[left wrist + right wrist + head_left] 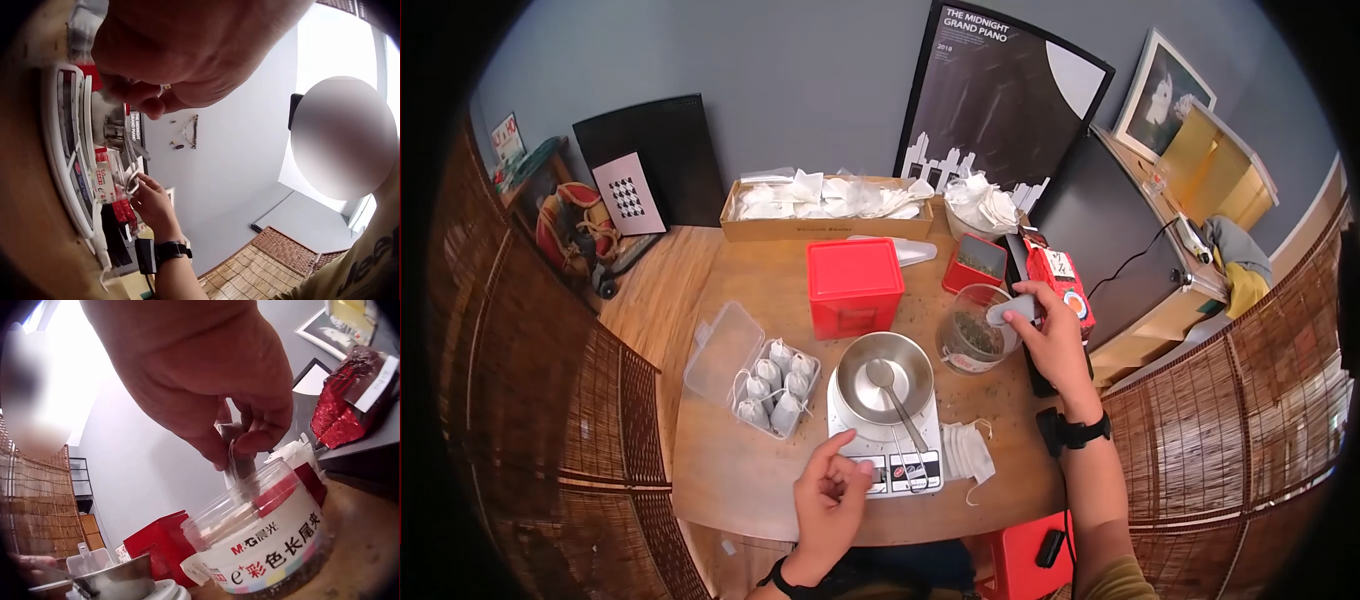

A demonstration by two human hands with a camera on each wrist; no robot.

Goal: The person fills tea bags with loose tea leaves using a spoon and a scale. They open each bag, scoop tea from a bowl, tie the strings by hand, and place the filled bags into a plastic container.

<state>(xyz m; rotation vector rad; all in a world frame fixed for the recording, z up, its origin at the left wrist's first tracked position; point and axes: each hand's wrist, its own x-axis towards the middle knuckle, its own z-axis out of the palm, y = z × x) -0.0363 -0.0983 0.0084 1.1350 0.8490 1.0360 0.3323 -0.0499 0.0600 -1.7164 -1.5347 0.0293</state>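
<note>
My right hand [1055, 345] pinches a small pale drawstring pouch [240, 465] between thumb and fingers, its string hanging down. The pouch is over the mouth of a clear plastic jar [275, 540] with dark dried leaves [975, 332] inside. My left hand [832, 497] has loosely bent fingers and holds nothing, close over the front left of a white kitchen scale [933, 425]. On the scale sits a steel bowl [855, 400] with a metal spoon [881, 374] in it, its handle reaching over the front rim. Flat white pouches [969, 452] lie right of the scale.
An open plastic box [783, 432] of several tied pouches stands left. Behind the bowl is a red tin [855, 290]; another red container [975, 262] holds leaves. A long cardboard box [825, 229] of white bags lies at the back, and a red foil bag [1060, 270] is beyond the jar.
</note>
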